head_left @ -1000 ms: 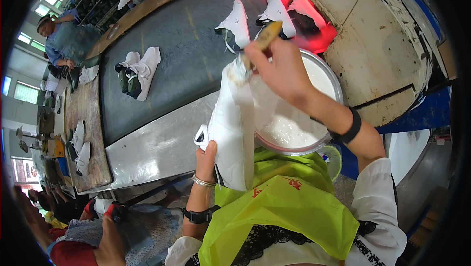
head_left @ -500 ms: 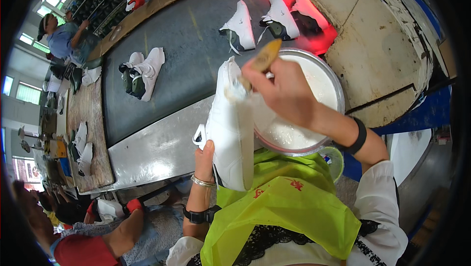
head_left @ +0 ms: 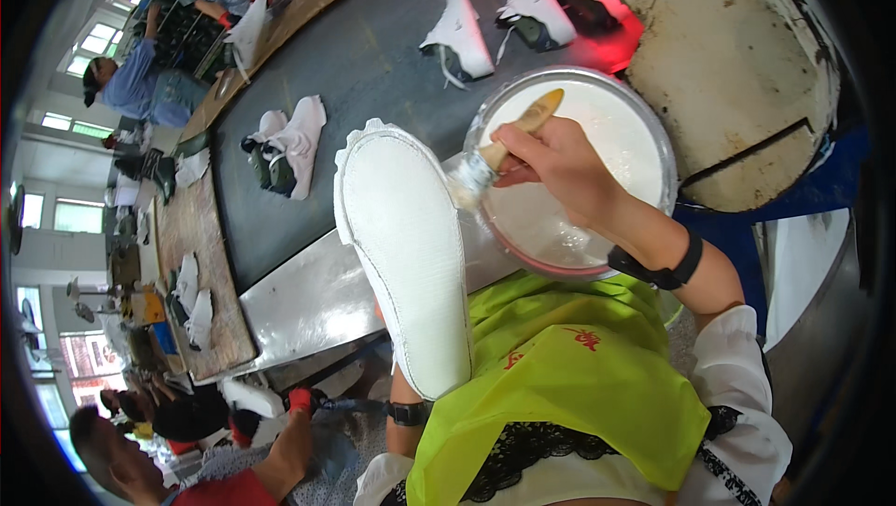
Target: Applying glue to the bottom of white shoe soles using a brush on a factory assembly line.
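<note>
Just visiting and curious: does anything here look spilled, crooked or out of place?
Nothing stands out. The right hand holds a brush by the white glue bowl; the upturned shoe sole looks clean.

Your right hand is raised in front of your chest, the forearm running in from the lower right and slanting up toward the far left. Its fingers are curled closed in a firm grip, thumb side facing left, knuckles turned up toward you. A black band circles that wrist, and a white sleeve covers the upper arm near the right edge. Your left forearm rises almost straight up from the lower edge, near the middle, with a dark band and a thin bracelet at the wrist. Your left hand itself is hidden from view, so its pose cannot be told.
</note>
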A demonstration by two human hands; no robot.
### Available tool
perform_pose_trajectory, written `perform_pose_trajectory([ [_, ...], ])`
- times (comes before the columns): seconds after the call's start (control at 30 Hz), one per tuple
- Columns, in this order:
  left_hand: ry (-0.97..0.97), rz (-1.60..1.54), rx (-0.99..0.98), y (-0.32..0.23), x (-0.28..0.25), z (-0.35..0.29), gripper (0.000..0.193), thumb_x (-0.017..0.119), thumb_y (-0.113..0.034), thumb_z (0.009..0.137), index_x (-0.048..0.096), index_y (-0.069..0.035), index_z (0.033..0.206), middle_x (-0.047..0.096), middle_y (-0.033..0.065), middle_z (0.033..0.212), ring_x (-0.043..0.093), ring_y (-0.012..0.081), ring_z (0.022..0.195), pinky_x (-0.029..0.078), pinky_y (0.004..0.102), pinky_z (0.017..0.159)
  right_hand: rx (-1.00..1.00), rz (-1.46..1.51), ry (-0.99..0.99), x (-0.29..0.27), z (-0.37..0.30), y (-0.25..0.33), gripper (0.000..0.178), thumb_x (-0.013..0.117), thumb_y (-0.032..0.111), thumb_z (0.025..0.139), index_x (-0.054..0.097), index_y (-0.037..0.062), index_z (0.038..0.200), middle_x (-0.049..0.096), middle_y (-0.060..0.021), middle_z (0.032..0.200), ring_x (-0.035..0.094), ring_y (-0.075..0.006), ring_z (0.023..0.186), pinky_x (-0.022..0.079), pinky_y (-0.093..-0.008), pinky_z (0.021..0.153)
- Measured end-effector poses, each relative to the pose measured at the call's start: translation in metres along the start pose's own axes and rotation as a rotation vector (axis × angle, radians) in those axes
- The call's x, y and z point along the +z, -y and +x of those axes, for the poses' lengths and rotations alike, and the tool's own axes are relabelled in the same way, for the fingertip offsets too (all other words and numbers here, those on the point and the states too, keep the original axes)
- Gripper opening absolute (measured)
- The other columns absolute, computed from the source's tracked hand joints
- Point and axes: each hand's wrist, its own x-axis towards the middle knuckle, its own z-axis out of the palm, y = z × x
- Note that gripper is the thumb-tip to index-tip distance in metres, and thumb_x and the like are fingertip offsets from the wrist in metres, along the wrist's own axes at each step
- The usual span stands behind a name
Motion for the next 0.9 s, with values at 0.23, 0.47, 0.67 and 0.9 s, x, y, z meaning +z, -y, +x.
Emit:
perform_pose_trajectory([
  [0.23, -0.078, 0.154, -0.044, -0.006, 0.012, 0.000, 0.058, 0.032, -0.042, 0.093, 0.042, 0.006, 0.125, 0.058, 0.0218, 0.110, 0.063, 0.0323, 0.091, 0.055, 0.0442, 0.076, -0.163, 0.144, 0.026, 0.039, 0.026, 0.006, 0.034, 0.051, 0.027, 0.093, 0.057, -0.0052, 0.103, 0.061, -0.0108, 0.092, 0.061, -0.0149, 0.085, 0.052, -0.0262, 0.075],
  [0.47, -0.149, 0.215, -0.035, -0.001, 0.024, 0.022, 0.059, 0.032, -0.043, 0.093, 0.042, 0.005, 0.125, 0.058, 0.0216, 0.111, 0.063, 0.0324, 0.092, 0.054, 0.0444, 0.077, 0.168, 0.130, 0.010, 0.032, -0.046, -0.005, 0.034, 0.053, 0.026, 0.092, 0.058, -0.0058, 0.104, 0.061, -0.0120, 0.091, 0.062, -0.0145, 0.079, 0.053, -0.0241, 0.072],
  [0.67, -0.173, 0.287, -0.030, -0.006, 0.026, 0.025, 0.059, 0.033, -0.043, 0.093, 0.043, 0.005, 0.125, 0.058, 0.0214, 0.111, 0.063, 0.0325, 0.092, 0.054, 0.0446, 0.077, -0.120, 0.227, -0.137, 0.049, -0.020, 0.020, 0.034, 0.056, 0.024, 0.089, 0.059, -0.0094, 0.092, 0.061, -0.0081, 0.077, 0.063, -0.0130, 0.073, 0.055, -0.0236, 0.069],
  [0.9, -0.235, 0.314, -0.015, -0.008, 0.022, 0.020, 0.059, 0.033, -0.044, 0.093, 0.043, 0.005, 0.126, 0.058, 0.0212, 0.111, 0.063, 0.0325, 0.092, 0.054, 0.0449, 0.078, 0.201, 0.373, -0.112, 0.053, -0.045, -0.034, 0.032, 0.055, 0.023, 0.088, 0.058, -0.0075, 0.099, 0.060, -0.0099, 0.086, 0.061, -0.0112, 0.078, 0.055, -0.0262, 0.069],
])
